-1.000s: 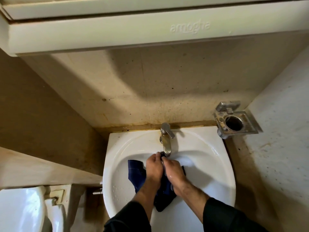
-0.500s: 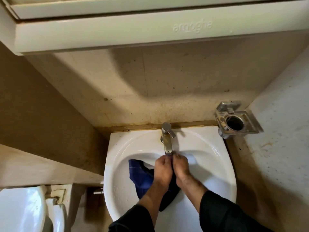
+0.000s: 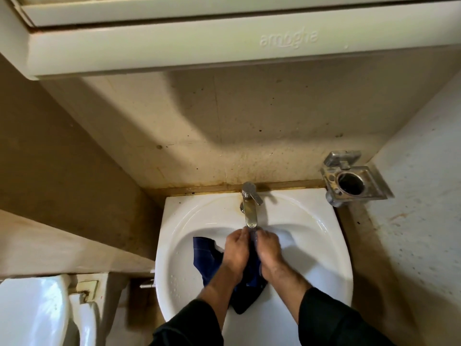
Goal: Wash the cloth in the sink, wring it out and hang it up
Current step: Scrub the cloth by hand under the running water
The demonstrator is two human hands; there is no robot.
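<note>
Directly below the tap point(image 3: 250, 208), the left hand point(image 3: 236, 250) and right hand point(image 3: 270, 249) are pressed together, both gripping the dark blue cloth point(image 3: 207, 255). The cloth hangs into the white sink point(image 3: 319, 245) under the tap.

cloth point(image 3: 203, 255): dark navy blue, thin pale lines, mid-frame | sink point(image 3: 324, 248): glossy white | tap point(image 3: 250, 207): silver chrome | sleeves point(image 3: 334, 320): black, bottom edge | wall point(image 3: 249, 121): beige, dark specks | cabinet point(image 3: 174, 46): cream, top | holder point(image 3: 354, 182): tarnished silver, right | toilet point(image 3: 32, 313): white, lower left
</note>
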